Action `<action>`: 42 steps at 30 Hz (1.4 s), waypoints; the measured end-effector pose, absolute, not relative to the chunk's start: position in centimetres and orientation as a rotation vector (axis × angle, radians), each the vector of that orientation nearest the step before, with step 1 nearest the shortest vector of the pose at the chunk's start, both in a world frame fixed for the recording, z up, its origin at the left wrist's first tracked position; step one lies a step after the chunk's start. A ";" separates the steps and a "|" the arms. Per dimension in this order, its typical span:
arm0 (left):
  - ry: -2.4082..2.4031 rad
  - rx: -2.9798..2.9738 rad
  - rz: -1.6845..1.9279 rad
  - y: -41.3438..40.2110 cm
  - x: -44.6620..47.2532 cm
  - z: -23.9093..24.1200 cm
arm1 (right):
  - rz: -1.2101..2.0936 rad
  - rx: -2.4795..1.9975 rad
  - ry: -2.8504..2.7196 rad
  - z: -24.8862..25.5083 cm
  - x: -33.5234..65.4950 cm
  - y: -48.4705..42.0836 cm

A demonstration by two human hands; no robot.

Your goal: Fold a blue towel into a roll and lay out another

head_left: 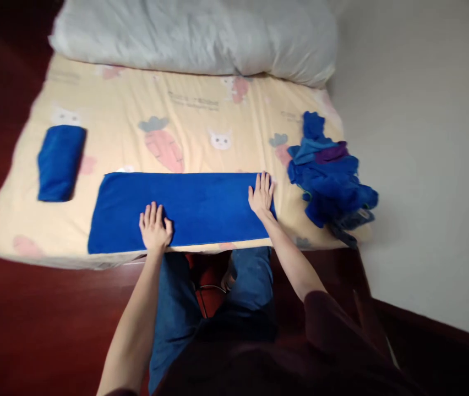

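Note:
A blue towel [205, 206] lies flat as a long rectangle along the near edge of the bed. My left hand [156, 228] rests palm down on its lower edge, left of the middle, fingers slightly spread. At the towel's right end, my right hand [262, 193] also presses flat, with its fingers stretched toward the far corner. Neither hand grips anything. A small folded blue towel [61, 163] sits apart on the left side of the bed. To the right is a crumpled heap of blue cloths [329, 179] with a purple piece [332, 152] among them.
The bed has a yellow sheet [201, 137] printed with carrots and rabbits. Across its far end lies a pale rolled quilt [193, 36]. A white wall [420, 165] stands on the right, and dark red floor [32, 324] shows at the left.

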State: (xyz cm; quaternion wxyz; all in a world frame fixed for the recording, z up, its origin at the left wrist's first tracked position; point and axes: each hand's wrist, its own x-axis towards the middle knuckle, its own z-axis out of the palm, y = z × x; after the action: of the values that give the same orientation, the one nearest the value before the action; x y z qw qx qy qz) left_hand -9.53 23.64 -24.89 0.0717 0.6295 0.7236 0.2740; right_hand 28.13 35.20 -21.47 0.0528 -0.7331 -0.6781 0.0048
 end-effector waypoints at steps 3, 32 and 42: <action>2.180 1.909 0.767 23.6 -9.6 -24.8 | 0.066 -2.016 -2.155 -21.9 21.7 29.8; 2.330 1.746 0.471 34.9 -22.9 -24.1 | 0.287 -2.051 -2.027 -25.1 10.0 23.1; 2.244 1.882 0.457 20.8 -17.9 -23.3 | 0.377 -2.061 -2.029 -23.9 9.8 23.6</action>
State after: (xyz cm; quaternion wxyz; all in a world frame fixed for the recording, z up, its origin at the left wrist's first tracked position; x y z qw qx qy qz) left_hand -17.86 20.80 -23.32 0.0887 0.6325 0.7540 0.1537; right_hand 9.77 23.64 -23.93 0.1120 -0.7021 -0.6913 0.1285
